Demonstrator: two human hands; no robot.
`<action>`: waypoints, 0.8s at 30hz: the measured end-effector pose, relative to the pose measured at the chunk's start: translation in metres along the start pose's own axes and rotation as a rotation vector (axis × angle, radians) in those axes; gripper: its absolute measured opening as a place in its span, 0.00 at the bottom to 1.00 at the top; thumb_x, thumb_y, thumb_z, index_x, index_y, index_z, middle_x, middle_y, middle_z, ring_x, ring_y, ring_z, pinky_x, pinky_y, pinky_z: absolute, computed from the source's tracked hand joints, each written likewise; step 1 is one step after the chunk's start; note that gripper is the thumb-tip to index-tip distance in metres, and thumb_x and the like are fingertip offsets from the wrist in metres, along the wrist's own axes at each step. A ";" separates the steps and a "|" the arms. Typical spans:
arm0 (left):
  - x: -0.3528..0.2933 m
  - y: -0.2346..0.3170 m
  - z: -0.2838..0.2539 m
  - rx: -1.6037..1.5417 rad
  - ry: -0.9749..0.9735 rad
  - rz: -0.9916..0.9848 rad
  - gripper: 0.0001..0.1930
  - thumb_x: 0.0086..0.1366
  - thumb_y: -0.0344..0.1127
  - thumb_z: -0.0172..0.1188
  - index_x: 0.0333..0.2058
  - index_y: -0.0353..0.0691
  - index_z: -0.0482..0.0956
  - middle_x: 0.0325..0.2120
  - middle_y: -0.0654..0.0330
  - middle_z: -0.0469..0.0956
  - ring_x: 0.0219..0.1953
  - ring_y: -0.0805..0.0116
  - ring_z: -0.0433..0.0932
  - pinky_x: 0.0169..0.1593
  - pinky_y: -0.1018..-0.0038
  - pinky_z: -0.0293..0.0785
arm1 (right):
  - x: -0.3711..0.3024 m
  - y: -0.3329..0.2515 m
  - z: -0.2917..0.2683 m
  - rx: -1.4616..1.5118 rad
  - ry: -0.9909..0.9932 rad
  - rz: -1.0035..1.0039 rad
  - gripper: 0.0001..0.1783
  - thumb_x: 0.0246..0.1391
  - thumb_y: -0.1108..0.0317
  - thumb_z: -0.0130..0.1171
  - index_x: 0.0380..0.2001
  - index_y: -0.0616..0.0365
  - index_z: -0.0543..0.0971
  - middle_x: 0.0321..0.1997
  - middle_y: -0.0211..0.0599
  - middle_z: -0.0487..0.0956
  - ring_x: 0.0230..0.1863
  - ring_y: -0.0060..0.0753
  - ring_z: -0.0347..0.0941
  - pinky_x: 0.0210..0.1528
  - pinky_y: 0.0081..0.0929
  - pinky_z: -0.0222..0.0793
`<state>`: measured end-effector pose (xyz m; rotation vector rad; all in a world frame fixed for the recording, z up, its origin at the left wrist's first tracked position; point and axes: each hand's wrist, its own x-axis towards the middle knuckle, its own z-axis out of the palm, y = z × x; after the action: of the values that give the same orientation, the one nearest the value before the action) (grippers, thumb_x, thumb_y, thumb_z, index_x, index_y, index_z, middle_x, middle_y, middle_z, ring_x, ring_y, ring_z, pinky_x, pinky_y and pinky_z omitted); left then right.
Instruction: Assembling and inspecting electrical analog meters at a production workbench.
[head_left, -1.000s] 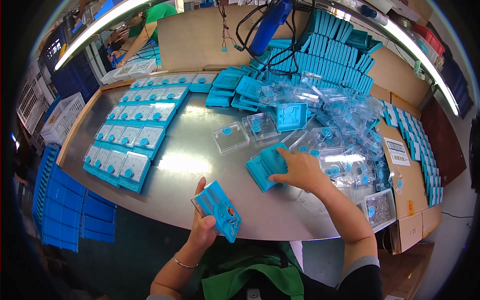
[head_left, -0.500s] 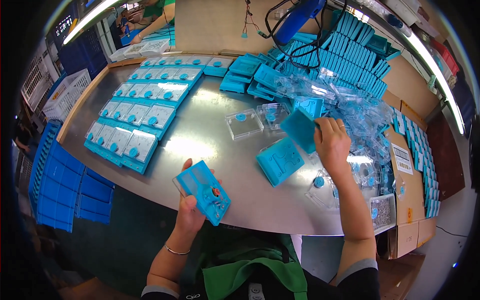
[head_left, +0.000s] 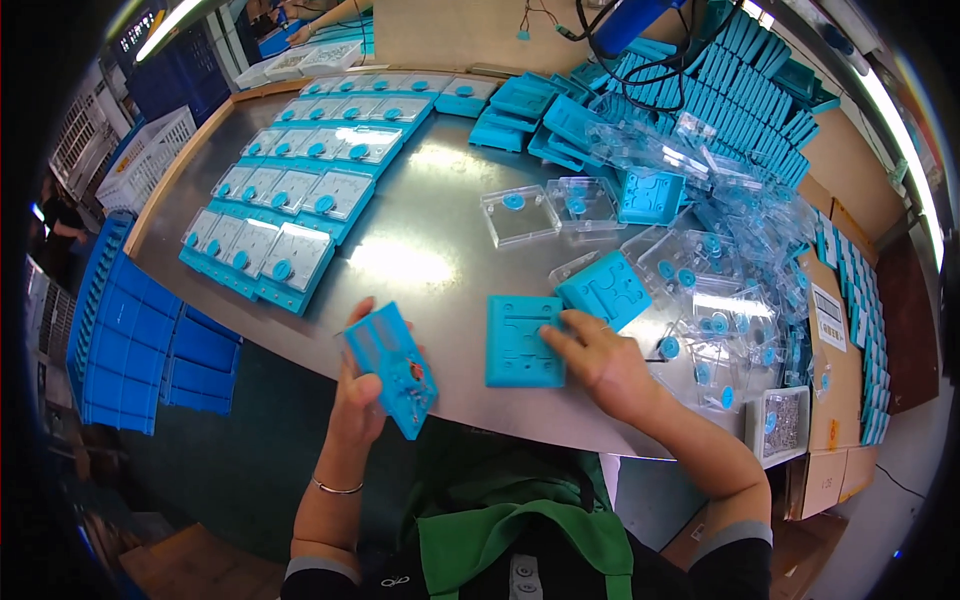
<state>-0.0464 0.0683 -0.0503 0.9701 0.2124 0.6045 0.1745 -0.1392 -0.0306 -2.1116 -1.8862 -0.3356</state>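
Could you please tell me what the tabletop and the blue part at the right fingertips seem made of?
Tabletop: probably satin metal, grey with bright, blurred reflections. Blue part: likely moulded plastic, matte or satin, evenly coloured with shaped ridges.

1. Held panel (head_left: 388, 365): blue, orange-red patch (head_left: 415, 371).
2. Square casing (head_left: 515, 345): uniform turquoise.
3. Transparent cover (head_left: 521, 220): colourless, blue disc (head_left: 514, 201).
4. Worktop (head_left: 450, 300): silver-grey.
5. Apron (head_left: 465, 545): plain green.
6. Crate (head_left: 130, 345): solid blue.
7. Carton (head_left: 824, 395): brown, white label (head_left: 828, 315).
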 end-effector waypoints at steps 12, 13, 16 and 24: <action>-0.008 -0.027 0.040 -0.175 -0.292 -0.381 0.50 0.44 0.48 0.69 0.62 0.48 0.49 0.52 0.52 0.65 0.49 0.56 0.72 0.52 0.61 0.71 | 0.013 -0.030 -0.014 0.032 -0.121 0.334 0.40 0.38 0.51 0.67 0.54 0.58 0.70 0.46 0.60 0.72 0.47 0.54 0.71 0.40 0.40 0.74; -0.006 -0.024 0.038 -0.173 -0.240 -0.296 0.51 0.41 0.46 0.72 0.61 0.50 0.51 0.55 0.51 0.63 0.54 0.51 0.69 0.56 0.57 0.68 | 0.009 -0.029 -0.020 0.023 -0.184 0.320 0.41 0.37 0.51 0.68 0.54 0.59 0.70 0.45 0.61 0.72 0.47 0.53 0.71 0.39 0.38 0.75; 0.004 -0.029 0.038 0.098 -0.250 -0.001 0.48 0.42 0.36 0.72 0.60 0.52 0.50 0.53 0.53 0.63 0.50 0.60 0.71 0.48 0.64 0.74 | -0.002 -0.026 -0.030 0.172 -0.021 0.303 0.42 0.36 0.54 0.70 0.56 0.55 0.68 0.50 0.59 0.71 0.49 0.53 0.71 0.40 0.36 0.74; 0.005 -0.059 0.069 0.022 -0.336 0.072 0.50 0.42 0.39 0.72 0.61 0.53 0.47 0.56 0.57 0.55 0.60 0.60 0.58 0.60 0.61 0.59 | -0.021 -0.054 -0.039 0.969 -0.012 0.382 0.46 0.37 0.58 0.71 0.61 0.54 0.63 0.57 0.54 0.68 0.53 0.51 0.69 0.38 0.32 0.73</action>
<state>0.0104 -0.0024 -0.0600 1.0877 -0.1148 0.4966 0.1195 -0.1680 0.0016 -1.6790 -1.1911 0.5668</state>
